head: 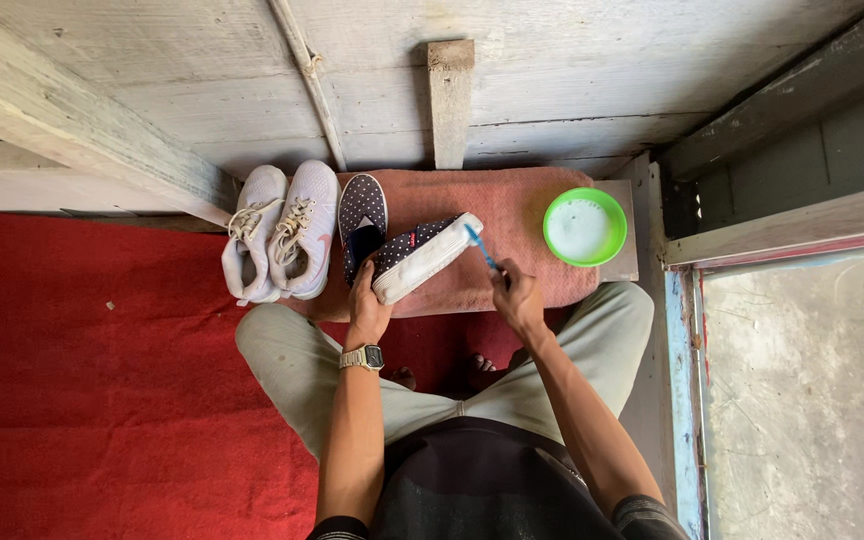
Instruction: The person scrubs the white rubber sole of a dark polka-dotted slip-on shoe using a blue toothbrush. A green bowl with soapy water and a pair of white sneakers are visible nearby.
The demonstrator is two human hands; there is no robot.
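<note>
While the left hand grips the dotted shoe tipped on its side on the pink towel, its white sole — long axis running up-right — faces the right hand, fingers closed on a blue toothbrush.

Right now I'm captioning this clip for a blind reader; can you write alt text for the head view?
Seen from above, a seated person's left hand tilts a dark dotted slip-on shoe on its side while the right hand holds a blue toothbrush at its white sole. Its mate, a pair of white sneakers and a green bowl sit nearby.
</note>
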